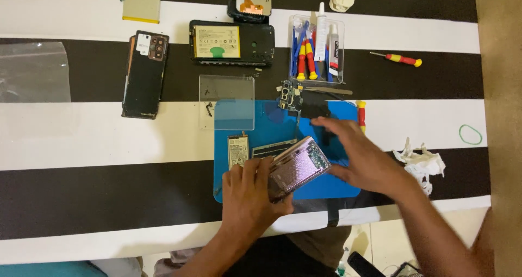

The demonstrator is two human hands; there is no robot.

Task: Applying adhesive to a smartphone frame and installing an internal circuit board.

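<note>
Left hand (247, 193) clamped around lower end of pink opened phone (298, 167); right hand (363, 156) spread, fingertips at upper end. Blue mat (337, 185) beneath.

surface: black-and-white striped table (81, 141) | on it: blue mat (348, 187); dark phone (144, 76); tool tray (317, 48); perhaps crumpled tissue (421, 163)

phone (296, 168): lower end hidden under left hand (247, 198) | yellow pad (141, 1): cut off by top edge | circuit board (291, 96): parts too small to tell
</note>
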